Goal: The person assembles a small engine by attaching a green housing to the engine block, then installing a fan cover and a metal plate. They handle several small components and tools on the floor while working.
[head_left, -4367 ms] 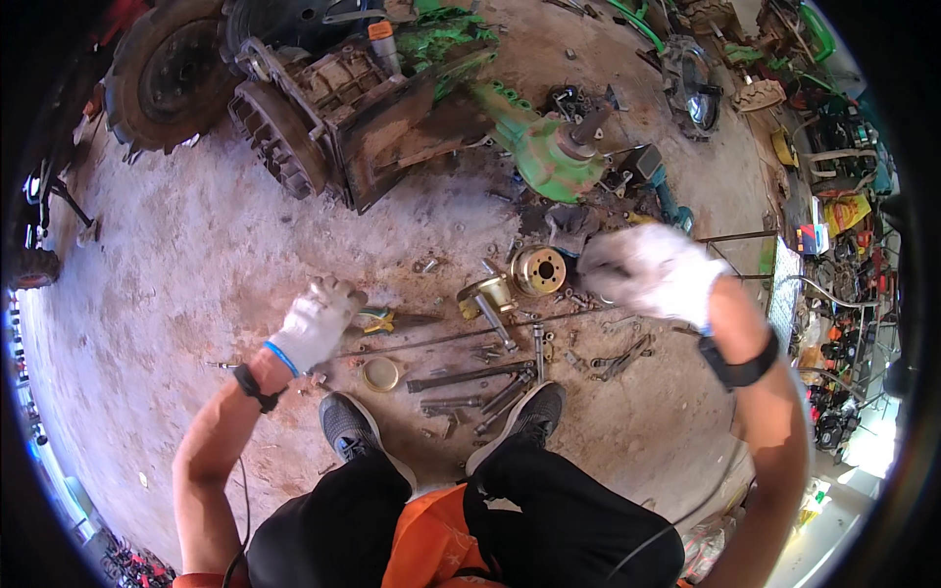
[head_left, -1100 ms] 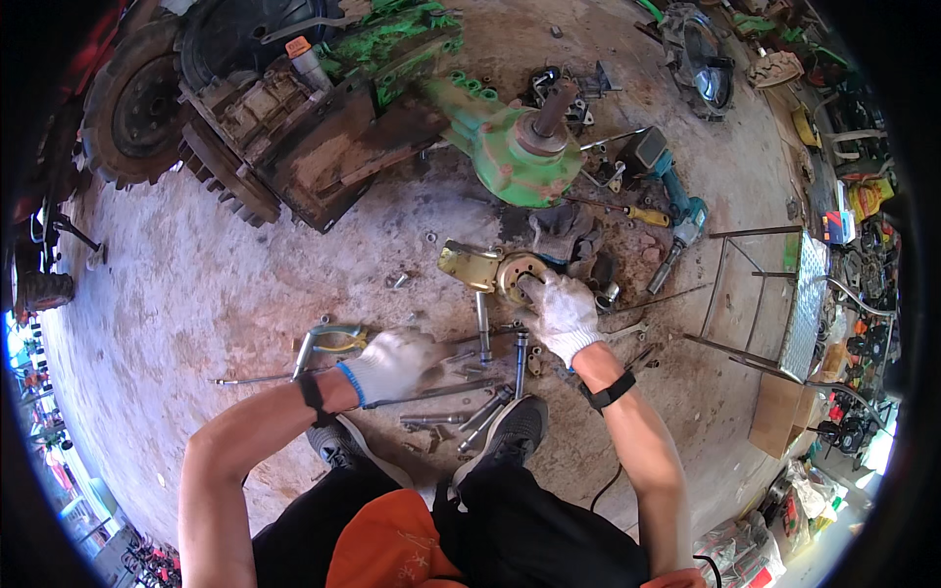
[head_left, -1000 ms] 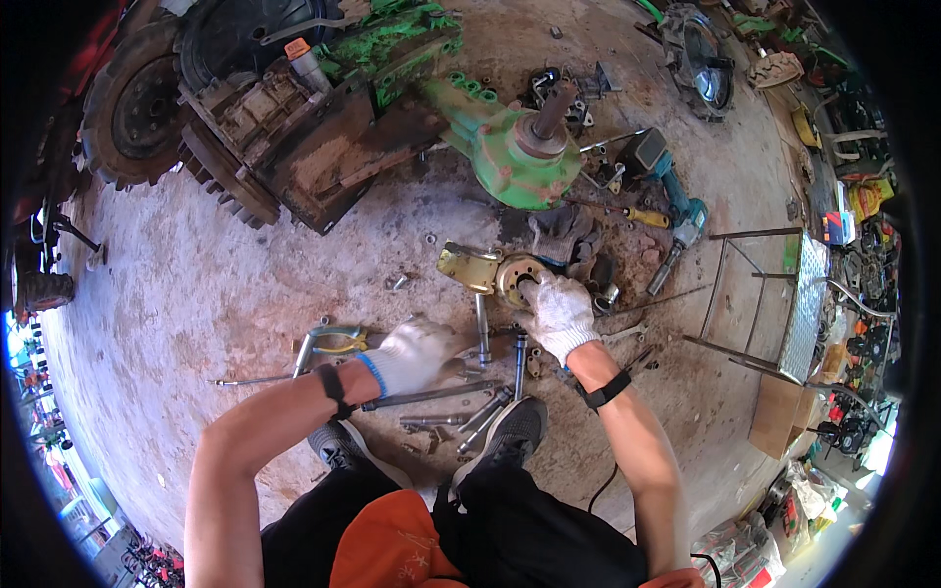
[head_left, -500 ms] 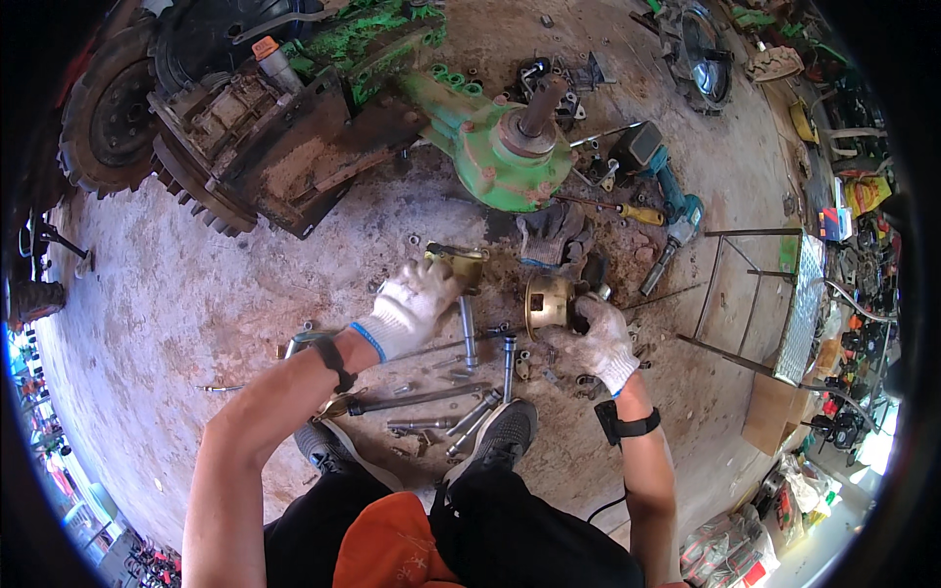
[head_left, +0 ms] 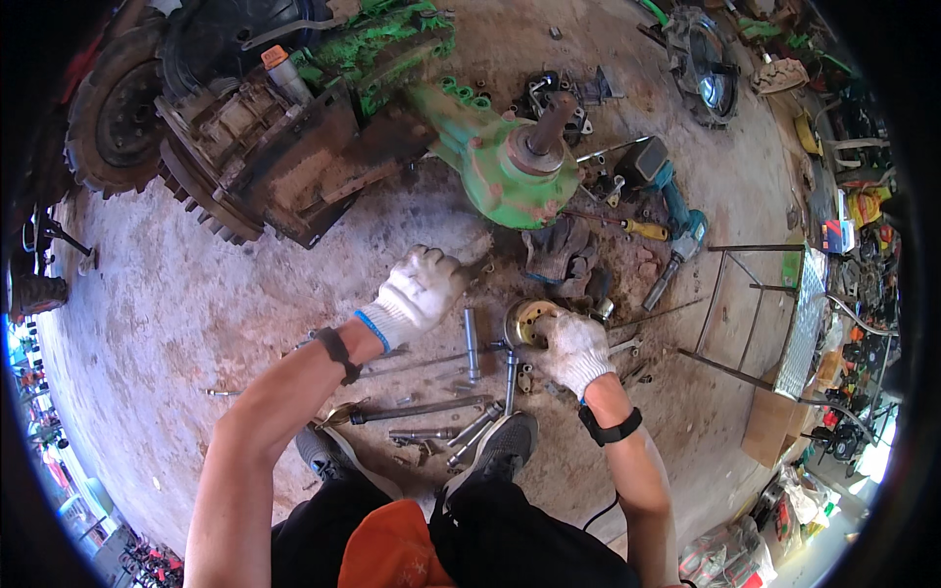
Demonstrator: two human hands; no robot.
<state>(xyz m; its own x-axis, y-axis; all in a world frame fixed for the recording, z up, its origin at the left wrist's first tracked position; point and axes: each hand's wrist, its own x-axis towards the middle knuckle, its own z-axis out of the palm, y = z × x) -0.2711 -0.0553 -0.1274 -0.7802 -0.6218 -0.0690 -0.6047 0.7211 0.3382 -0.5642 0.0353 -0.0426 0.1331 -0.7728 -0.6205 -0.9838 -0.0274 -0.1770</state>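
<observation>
My right hand [head_left: 576,345], in a white knit glove, grips a round gold-coloured metal housing [head_left: 524,316] with holes in its face. My left hand [head_left: 421,284], gloved the same way, is raised over the concrete, its fingers curled closed. A thin dark edge shows beside its fingertips, too little to name. Below the hands lie a long socket [head_left: 470,343], an upright-looking socket extension [head_left: 511,377] and a long dark-handled wrench [head_left: 417,408]. A grey work glove [head_left: 559,253] lies crumpled on the floor just beyond the housing.
A green gear housing with a shaft [head_left: 515,181] and a rusty machine frame [head_left: 304,162] stand ahead. To the right are a teal cordless impact wrench [head_left: 681,220], a yellow-handled screwdriver [head_left: 642,229] and a metal-framed stool [head_left: 750,299]. My shoes [head_left: 505,446] flank the loose tools.
The gold housing in my right hand has tilted and come slightly nearer the left. The brass-coloured piece at my left hand no longer shows. The view has shifted a little.
</observation>
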